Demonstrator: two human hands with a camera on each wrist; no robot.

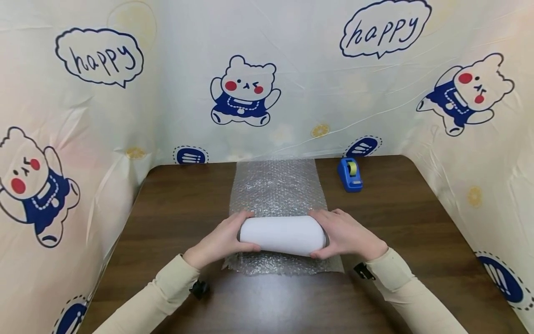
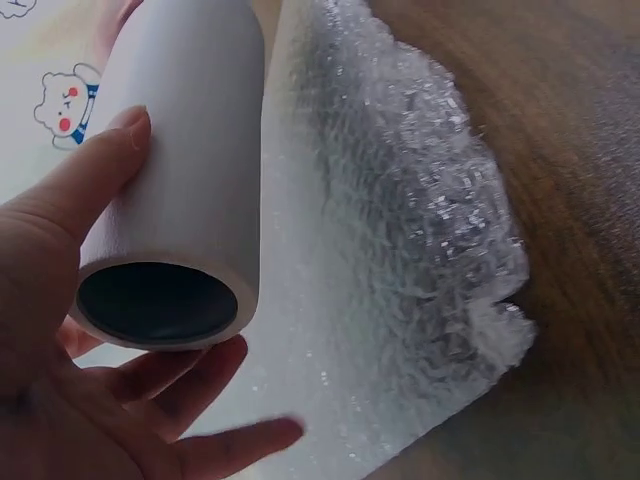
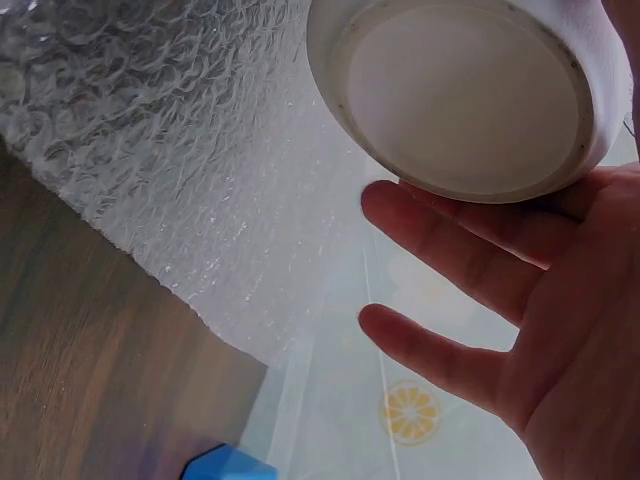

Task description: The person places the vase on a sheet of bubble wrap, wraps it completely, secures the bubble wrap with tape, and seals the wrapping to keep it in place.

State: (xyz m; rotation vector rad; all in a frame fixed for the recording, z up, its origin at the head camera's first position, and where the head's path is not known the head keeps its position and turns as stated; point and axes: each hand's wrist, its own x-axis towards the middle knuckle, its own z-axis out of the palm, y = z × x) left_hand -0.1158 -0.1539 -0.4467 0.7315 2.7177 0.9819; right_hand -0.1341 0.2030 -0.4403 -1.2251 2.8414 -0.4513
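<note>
A plain white vase (image 1: pixel 283 235) lies on its side in the air between both hands, above a sheet of bubble wrap (image 1: pixel 275 190). My left hand (image 1: pixel 223 239) grips its mouth end, thumb on the near side and fingers around the far side. In the left wrist view the vase's dark round opening (image 2: pixel 158 303) faces the camera. My right hand (image 1: pixel 344 234) holds the other end. There the right wrist view shows a closed, pale base (image 3: pixel 465 105), with two fingers stretched away from it. Beneath the vase, part of the bubble wrap is hidden.
A blue tape dispenser (image 1: pixel 350 175) with a yellow roll stands at the back right of the dark wooden table (image 1: pixel 183 195). Printed cloth (image 1: pixel 292 93) hangs behind the table and along both sides. The bubble wrap reaches the table's back edge.
</note>
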